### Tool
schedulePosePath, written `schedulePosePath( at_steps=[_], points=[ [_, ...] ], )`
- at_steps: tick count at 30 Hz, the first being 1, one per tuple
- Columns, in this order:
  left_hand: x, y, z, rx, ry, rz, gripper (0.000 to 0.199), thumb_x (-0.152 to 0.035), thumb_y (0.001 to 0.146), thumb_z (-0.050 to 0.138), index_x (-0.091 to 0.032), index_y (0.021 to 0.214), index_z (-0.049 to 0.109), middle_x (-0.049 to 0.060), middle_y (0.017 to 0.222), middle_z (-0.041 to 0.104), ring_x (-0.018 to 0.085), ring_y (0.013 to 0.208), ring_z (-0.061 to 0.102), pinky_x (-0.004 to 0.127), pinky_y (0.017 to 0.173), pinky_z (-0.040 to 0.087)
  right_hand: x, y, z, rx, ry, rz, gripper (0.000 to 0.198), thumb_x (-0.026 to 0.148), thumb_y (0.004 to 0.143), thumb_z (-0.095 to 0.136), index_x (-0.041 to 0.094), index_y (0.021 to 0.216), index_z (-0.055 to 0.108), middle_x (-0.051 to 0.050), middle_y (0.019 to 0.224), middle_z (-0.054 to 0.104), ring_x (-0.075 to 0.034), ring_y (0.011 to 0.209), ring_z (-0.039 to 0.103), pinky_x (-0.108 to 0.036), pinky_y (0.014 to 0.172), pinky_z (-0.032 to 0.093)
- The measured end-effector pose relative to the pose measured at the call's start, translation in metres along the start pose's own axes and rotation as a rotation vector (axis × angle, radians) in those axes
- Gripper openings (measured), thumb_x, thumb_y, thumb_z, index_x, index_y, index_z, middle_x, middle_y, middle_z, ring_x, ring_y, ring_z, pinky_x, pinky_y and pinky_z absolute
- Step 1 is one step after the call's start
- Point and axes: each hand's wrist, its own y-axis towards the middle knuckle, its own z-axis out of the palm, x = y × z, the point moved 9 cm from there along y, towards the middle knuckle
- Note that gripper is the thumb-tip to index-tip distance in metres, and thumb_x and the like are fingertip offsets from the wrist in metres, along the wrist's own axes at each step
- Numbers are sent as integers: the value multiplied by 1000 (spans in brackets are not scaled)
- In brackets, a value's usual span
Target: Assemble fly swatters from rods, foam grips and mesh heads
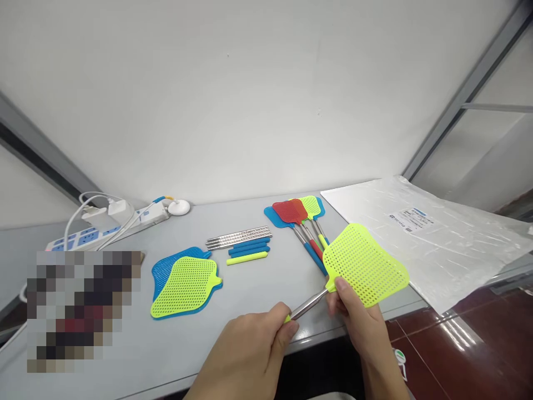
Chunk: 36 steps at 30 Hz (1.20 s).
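Left hand is gripping yellow-green fly swatter by its handle, fingers curled round; right hand is pinching its neck; swatter is hovering over front edge of grey table, other swatters lying behind

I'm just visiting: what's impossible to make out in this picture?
All in the head view:
- Yellow swatter: handle mostly hidden by the left hand.
- Loose blue heads: partly covered by the yellow head.
- Label on the white package: print too small.
- Lower-left patch: pixelated.
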Motion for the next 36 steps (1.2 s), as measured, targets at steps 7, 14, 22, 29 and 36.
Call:
schedulePosePath(
  at_steps=[7, 14, 22, 29, 36],
  points=[
    [-20, -10, -12, -458, 603, 212, 23, -8, 95, 38, -22, 100, 57, -1, 69, 64, 18, 53, 56, 32, 54, 31, -7, 0, 16, 74, 56, 49, 62, 57, 95, 49, 23, 43, 54, 0, 46, 40, -16, 52, 40, -32, 54, 32],
    [-18, -8, -31, -539, 572, 200, 20, -12, 94, 44, -22, 95, 62, -1, 69, 59, 19, 61, 55, 34, 63, 33, -2, -11, 30, 119, 88, 132, 63, 62, 95, 44, 20, 53, 65, 3, 50, 30, -12, 48, 29, -29, 48, 25],
    [-5, -21, -30, -529, 347, 136, 24, -20, 95, 50, -30, 113, 62, -1, 82, 62, 19, 75, 58, 45, 90, 33, -25, -12, 32, -77, 198, 190, 40, 54, 82, 69, 20, 66, 59, 4, 59, 41, -10, 52, 34, -25, 48, 29],
    [48, -79, -46, -1397, -507, 37, 31, -30, 85, 69, -30, 114, 60, 5, 108, 54, 22, 95, 54, 46, 98, 41, -31, -13, 15, -323, 289, 155, 42, 47, 83, 70, 21, 61, 46, 4, 61, 38, -11, 56, 35, -25, 51, 32],
    [46, -5, 50, -811, -1575, -120, 49, -64, 69, 76, -24, 85, 53, -1, 76, 55, 13, 58, 48, 25, 54, 39, -26, -14, 35, -218, 375, 126, 45, 45, 85, 68, 21, 60, 39, 6, 58, 33, -9, 50, 27, -25, 46, 25]
  ],
)
